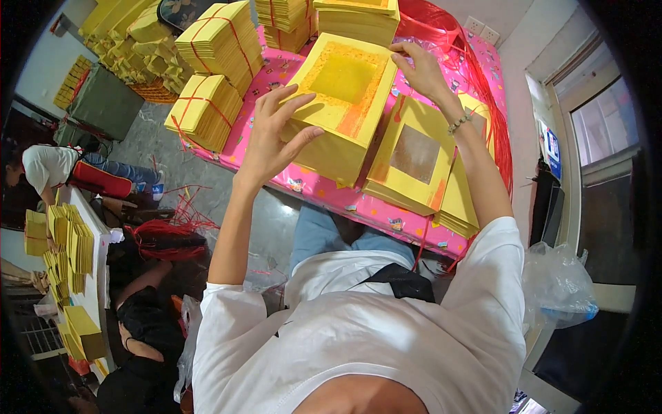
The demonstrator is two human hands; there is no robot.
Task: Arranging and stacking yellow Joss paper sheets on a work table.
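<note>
Tall yellow paper stack (345,103) sat near the front edge of the pink-covered table (327,195), between both hands. Top sheet had an orange border around a plain yellow square.

Left hand (272,134): open, fingers spread and slightly curled, at the stack's near left side. Couldn't tell if it touched. Right hand (422,69): thumb and index nearly together at the far right corner, other fingers curled; couldn't tell if they pinched any sheets. Beaded bracelet (458,124) on that wrist.

Just right of it: lower yellow stack (414,155) with a silvery-brown square on top. Left: red-tied bundles (219,38), more at the back. Red strips (483,96) trailed down the right side from a shiny red wrap (431,21); couldn't tell if that was a bag.

Containers: clear plastic bag (558,283) on the right, something blue showing low in it, rest unclear. Dark green box (103,103) far left, inside not visible.

Lower left, a co-worker (52,165) bent over a white table (98,276) holding yellow bundles (67,238).
</note>
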